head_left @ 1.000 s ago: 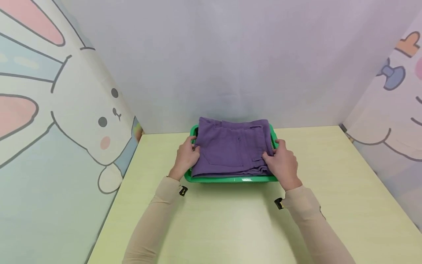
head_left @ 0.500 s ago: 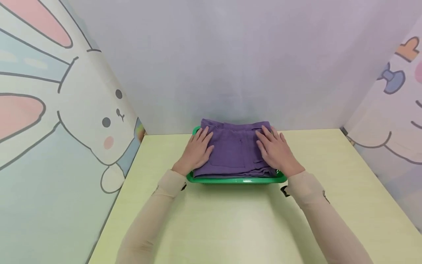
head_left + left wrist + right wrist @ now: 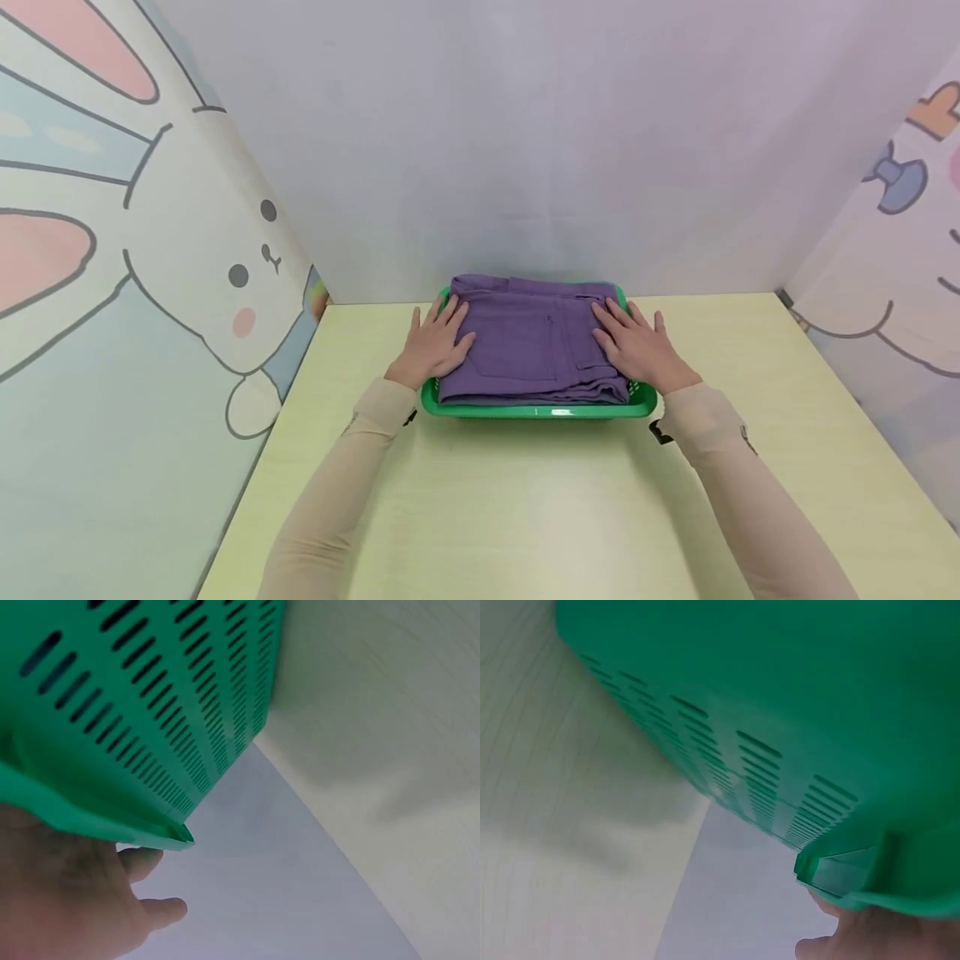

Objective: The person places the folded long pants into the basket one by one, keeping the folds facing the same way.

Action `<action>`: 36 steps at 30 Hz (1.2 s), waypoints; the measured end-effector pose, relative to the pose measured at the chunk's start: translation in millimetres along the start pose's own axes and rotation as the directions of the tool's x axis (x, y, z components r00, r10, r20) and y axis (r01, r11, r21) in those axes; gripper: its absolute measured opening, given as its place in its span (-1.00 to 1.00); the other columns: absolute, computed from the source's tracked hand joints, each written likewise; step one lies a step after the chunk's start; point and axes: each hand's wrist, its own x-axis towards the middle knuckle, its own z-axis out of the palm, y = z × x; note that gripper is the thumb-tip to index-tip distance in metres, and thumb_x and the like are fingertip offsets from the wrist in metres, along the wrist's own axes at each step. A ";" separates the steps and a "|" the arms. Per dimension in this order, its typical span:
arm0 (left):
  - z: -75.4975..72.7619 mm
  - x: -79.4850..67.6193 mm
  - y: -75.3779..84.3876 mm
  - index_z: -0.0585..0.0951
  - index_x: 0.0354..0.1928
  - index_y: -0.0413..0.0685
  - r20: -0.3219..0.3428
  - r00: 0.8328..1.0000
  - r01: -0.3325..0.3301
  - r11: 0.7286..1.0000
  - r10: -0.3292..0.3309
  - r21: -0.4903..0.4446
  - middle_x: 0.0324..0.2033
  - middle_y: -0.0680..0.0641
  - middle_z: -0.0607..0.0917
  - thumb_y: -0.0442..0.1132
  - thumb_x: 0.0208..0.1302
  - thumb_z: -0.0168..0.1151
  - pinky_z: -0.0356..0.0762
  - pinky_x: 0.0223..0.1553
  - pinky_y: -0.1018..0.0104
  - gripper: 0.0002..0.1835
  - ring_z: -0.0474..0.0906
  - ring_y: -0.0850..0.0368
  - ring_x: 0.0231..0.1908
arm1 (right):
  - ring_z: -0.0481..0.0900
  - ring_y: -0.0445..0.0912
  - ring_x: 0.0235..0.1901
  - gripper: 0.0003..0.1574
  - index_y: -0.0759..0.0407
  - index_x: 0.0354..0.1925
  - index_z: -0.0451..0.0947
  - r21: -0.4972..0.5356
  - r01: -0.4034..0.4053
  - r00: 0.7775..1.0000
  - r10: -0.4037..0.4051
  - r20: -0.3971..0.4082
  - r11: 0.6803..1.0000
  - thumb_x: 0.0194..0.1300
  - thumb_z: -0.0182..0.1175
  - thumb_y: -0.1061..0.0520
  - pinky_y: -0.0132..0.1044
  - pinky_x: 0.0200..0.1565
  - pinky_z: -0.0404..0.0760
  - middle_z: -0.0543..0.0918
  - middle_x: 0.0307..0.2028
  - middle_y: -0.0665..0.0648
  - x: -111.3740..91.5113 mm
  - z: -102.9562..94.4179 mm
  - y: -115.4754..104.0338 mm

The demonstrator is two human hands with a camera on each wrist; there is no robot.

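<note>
Folded purple trousers (image 3: 517,342) with a pocket and belt loops lie in a green plastic basket (image 3: 540,411). Over the basket's left rim, my left hand (image 3: 431,342) has its fingers spread, with the fingertips and thumb on the trousers' left edge. My right hand (image 3: 637,346) is spread the same way across the right rim, some fingers touching the trousers' right side. From the left wrist view, the slotted basket wall (image 3: 172,697) hides most of that hand. The right wrist view likewise has the basket (image 3: 705,727) covering much of the right hand.
The basket stands on a pale yellow table (image 3: 517,500), near a plain light curtain (image 3: 517,150) at the back. Side walls carry cartoon prints, with a rabbit (image 3: 202,225) on the left.
Both hands first held the basket's sides with curled fingers, then spread flat onto the trousers. Since then they have shifted outward toward the rims, and the trousers lie a little flatter.
</note>
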 end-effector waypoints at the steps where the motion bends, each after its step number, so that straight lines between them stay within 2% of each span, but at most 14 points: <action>1: -0.5 0.2 -0.1 0.10 0.72 0.00 -0.020 1.000 -0.003 1.000 0.003 -0.003 0.72 -0.15 0.05 0.16 0.69 -0.21 -0.19 0.64 -0.40 -0.27 -0.15 -0.21 0.72 | -0.19 0.44 0.67 -0.23 0.12 0.71 0.03 0.017 0.003 1.000 -0.003 -0.013 1.000 0.76 -0.27 -0.16 0.60 0.51 -0.33 -0.01 0.70 0.36 0.3 -0.5 -0.1; 3: -2.4 1.2 0.6 0.27 0.65 -0.08 -0.098 0.995 -0.032 0.999 0.030 -0.018 0.65 -0.22 0.24 0.07 0.66 -0.09 0.00 0.62 -0.36 -0.32 0.06 -0.24 0.67 | -0.11 0.45 0.66 -0.27 0.20 0.66 0.18 0.075 0.026 0.997 -0.020 -0.077 0.997 0.76 -0.23 -0.12 0.58 0.53 -0.26 0.07 0.67 0.39 2.6 -2.8 -0.1; 5: -5.3 3.7 2.1 0.41 0.57 -0.14 -0.199 0.978 -0.068 0.997 0.059 -0.037 0.54 -0.27 0.40 -0.04 0.62 0.02 0.20 0.56 -0.29 -0.40 0.25 -0.26 0.58 | -0.04 0.45 0.65 -0.31 0.27 0.59 0.30 0.132 0.069 0.986 -0.047 -0.158 0.989 0.76 -0.21 -0.08 0.54 0.55 -0.16 0.16 0.64 0.41 5.8 -7.6 -0.3; 7: -8.6 7.7 2.6 0.45 0.53 -0.17 -0.274 0.957 -0.107 0.993 0.092 -0.041 0.50 -0.28 0.45 -0.11 0.59 0.07 0.31 0.53 -0.23 -0.43 0.32 -0.25 0.54 | 0.00 0.44 0.64 -0.33 0.31 0.54 0.37 0.158 0.113 0.973 -0.076 -0.220 0.981 0.76 -0.21 -0.06 0.50 0.56 -0.08 0.21 0.62 0.43 9.8 -13.8 -0.6; 8: -10.0 9.9 2.2 0.43 0.54 -0.17 -0.289 0.952 -0.119 0.992 0.105 -0.033 0.52 -0.27 0.43 -0.12 0.60 0.06 0.31 0.53 -0.20 -0.43 0.31 -0.23 0.55 | 0.01 0.44 0.64 -0.32 0.31 0.54 0.36 0.160 0.125 0.970 -0.086 -0.229 0.979 0.77 -0.21 -0.06 0.48 0.57 -0.05 0.21 0.62 0.42 11.7 -16.7 -0.6; 10: -11.8 14.3 0.8 0.31 0.62 -0.15 -0.260 0.959 -0.124 0.992 0.114 -0.019 0.61 -0.23 0.31 -0.07 0.64 0.00 0.20 0.59 -0.20 -0.37 0.17 -0.20 0.63 | -0.06 0.42 0.66 -0.29 0.28 0.61 0.27 0.139 0.114 0.979 -0.087 -0.186 0.984 0.78 -0.25 -0.09 0.46 0.58 -0.08 0.15 0.65 0.41 13.1 -21.5 -0.7; 14: -11.9 20.7 -5.0 0.00 0.73 -0.08 -0.107 0.990 -0.091 0.996 0.090 -0.010 0.72 -0.15 0.03 0.11 0.70 -0.21 -0.07 0.67 -0.27 -0.24 -0.13 -0.14 0.72 | -0.20 0.41 0.68 -0.24 0.22 0.69 0.06 0.074 0.070 0.997 -0.068 -0.027 0.995 0.78 -0.29 -0.12 0.51 0.57 -0.18 0.02 0.69 0.38 14.0 -21.4 2.9; 17: -10.7 21.7 -9.9 -0.11 0.75 -0.03 -0.031 0.999 -0.039 0.998 0.038 -0.045 0.74 -0.10 -0.05 0.20 0.70 -0.29 -0.17 0.67 -0.31 -0.21 -0.20 -0.13 0.73 | -0.23 0.43 0.68 -0.22 0.20 0.71 -0.01 0.063 0.057 0.998 -0.059 0.035 0.996 0.78 -0.29 -0.13 0.54 0.55 -0.22 -0.02 0.70 0.37 15.0 -16.6 6.4; 20: -10.7 22.0 -13.9 -0.11 0.75 0.02 0.005 1.000 0.004 0.997 -0.004 -0.074 0.74 -0.07 -0.04 0.23 0.69 -0.35 -0.21 0.66 -0.35 -0.21 -0.20 -0.15 0.73 | -0.22 0.45 0.67 -0.21 0.17 0.72 -0.06 0.077 0.048 0.997 -0.052 0.056 0.996 0.77 -0.30 -0.15 0.56 0.54 -0.25 -0.03 0.70 0.37 16.6 -12.7 8.6; 26: -12.4 27.1 -17.2 -0.07 0.75 0.08 0.040 0.999 0.034 0.990 -0.028 -0.137 0.73 -0.06 0.01 0.22 0.69 -0.44 -0.26 0.66 -0.36 -0.25 -0.18 -0.20 0.72 | -0.20 0.51 0.65 -0.20 0.12 0.74 -0.14 0.116 0.027 0.996 -0.037 0.085 0.993 0.77 -0.34 -0.16 0.57 0.53 -0.28 -0.08 0.71 0.35 24.1 -9.5 11.6; 29: -12.2 27.3 -18.6 -0.07 0.75 0.09 0.036 0.999 0.037 0.985 -0.031 -0.170 0.73 -0.08 0.00 0.22 0.70 -0.45 -0.25 0.67 -0.33 -0.25 -0.19 -0.19 0.73 | -0.21 0.52 0.64 -0.19 0.11 0.75 -0.15 0.133 0.027 0.996 -0.038 0.082 0.991 0.77 -0.37 -0.19 0.58 0.53 -0.27 -0.10 0.71 0.35 25.4 -7.7 12.6; 33: -11.7 20.3 -21.4 -0.06 0.76 0.16 -0.031 0.999 0.009 0.979 -0.016 -0.201 0.73 -0.18 -0.02 0.22 0.70 -0.43 -0.15 0.66 -0.33 -0.27 -0.18 -0.23 0.72 | -0.21 0.53 0.64 -0.13 0.08 0.75 -0.11 0.122 -0.007 0.999 0.001 0.044 0.993 0.75 -0.46 -0.31 0.61 0.51 -0.29 -0.09 0.71 0.38 18.8 -8.2 10.9; 36: -14.7 11.2 -22.5 -0.06 0.75 0.26 -0.097 0.995 -0.021 0.978 0.001 -0.207 0.73 -0.23 -0.07 0.25 0.71 -0.43 -0.08 0.65 -0.34 -0.29 -0.15 -0.27 0.71 | -0.22 0.56 0.63 -0.05 0.04 0.74 -0.08 0.103 -0.054 0.999 0.054 0.005 0.993 0.70 -0.52 -0.42 0.66 0.46 -0.35 -0.09 0.70 0.40 6.8 -18.6 9.0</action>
